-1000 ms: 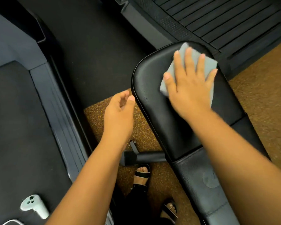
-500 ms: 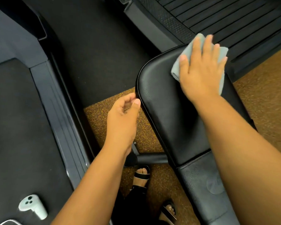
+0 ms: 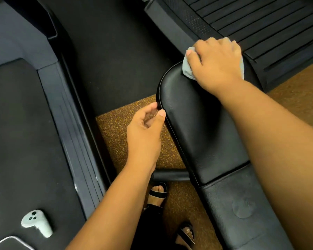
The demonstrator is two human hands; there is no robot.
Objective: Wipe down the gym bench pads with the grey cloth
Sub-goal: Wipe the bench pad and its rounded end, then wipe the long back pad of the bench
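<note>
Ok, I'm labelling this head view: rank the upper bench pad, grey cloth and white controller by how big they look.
1. upper bench pad, by far the largest.
2. and 3. unsure: white controller and grey cloth look alike, the cloth mostly hidden under the right hand.

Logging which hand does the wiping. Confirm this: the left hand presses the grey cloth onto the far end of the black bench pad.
Wrong hand. In the head view the right hand presses the grey cloth onto the far end of the black bench pad.

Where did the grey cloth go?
In the head view, the grey cloth is at the upper right, under the right hand, draped over the far end of the black bench pad.
</note>
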